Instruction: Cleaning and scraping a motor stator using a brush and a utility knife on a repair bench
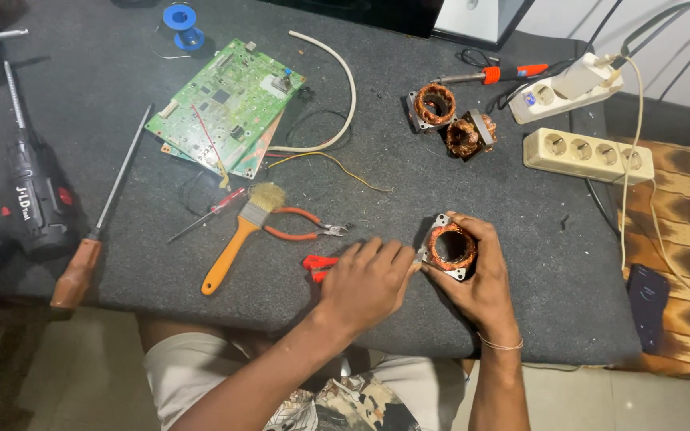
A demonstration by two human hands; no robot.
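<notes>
Copper-wound motor stator with a square grey metal frame (452,247) sits at the near edge of the dark felt-covered table (409,183), its round bore facing up. The right hand (485,279) cups it from the right and below, fingers wrapped around the frame. The left hand (365,281) lies just left of it, fingers curled, fingertips touching the frame's left corner; whether they pinch anything cannot be told. Red-handled pliers (317,267) lie partly under that hand.

red-handled tool (318,266) mostly under left hand (365,281), drill (37,199) dim
</notes>
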